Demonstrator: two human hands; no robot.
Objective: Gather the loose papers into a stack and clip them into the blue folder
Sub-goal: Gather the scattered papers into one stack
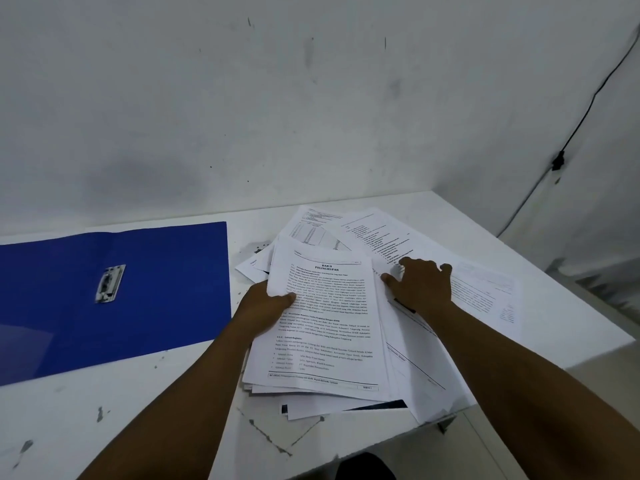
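Observation:
An untidy pile of printed white papers [325, 327] covers the right half of the white table. My left hand [266, 306] grips the left edge of the top bundle, thumb on the printed page. My right hand [422, 285] lies on sheets to the right, fingers spread and bent over the paper. More loose sheets [374, 233] fan out behind the hands. The blue folder [114, 299] lies open and flat on the left, its metal clip [110, 284] near the middle with nothing under it.
The white table [104, 417] stands against a grey wall; its right and front-right edges are close to the pile, and some sheets overhang the front corner. A black cable [557, 161] runs down the wall at the right.

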